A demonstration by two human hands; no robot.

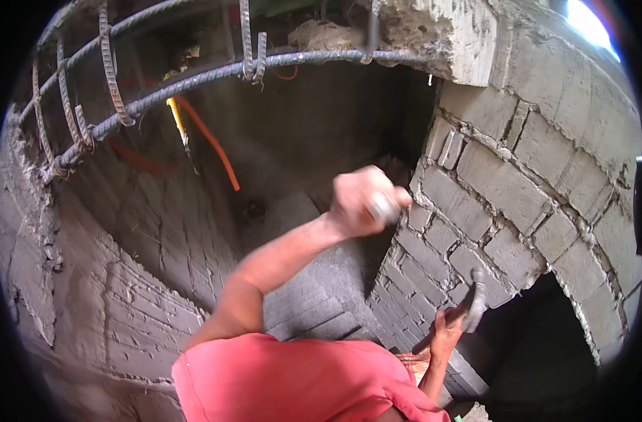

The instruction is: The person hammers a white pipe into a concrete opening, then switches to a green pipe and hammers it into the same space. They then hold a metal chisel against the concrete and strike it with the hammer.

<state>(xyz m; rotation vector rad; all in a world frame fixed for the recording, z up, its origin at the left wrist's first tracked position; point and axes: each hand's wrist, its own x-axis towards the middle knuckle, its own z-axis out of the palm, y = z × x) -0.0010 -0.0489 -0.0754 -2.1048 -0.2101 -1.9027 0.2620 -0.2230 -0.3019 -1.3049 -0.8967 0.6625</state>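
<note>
My left hand [363, 200] is raised over the stairwell, close to the brick wall. Its fingers are closed around a short silvery thing [384, 209], too blurred to name. Lower on the right, my right hand [444, 334] grips a hammer [476, 301] by its handle, near the head. The hammer's head points upward, in front of the brick wall [507, 176], and part of its handle is hidden behind my hand.
Concrete steps [310, 316] descend below my arms. Bent rebar [215, 74] crosses overhead beneath a broken concrete edge [468, 42]. An orange tube [212, 144] and a yellow one [175, 112] hang at the left. A dark opening [546, 344] breaks the right wall.
</note>
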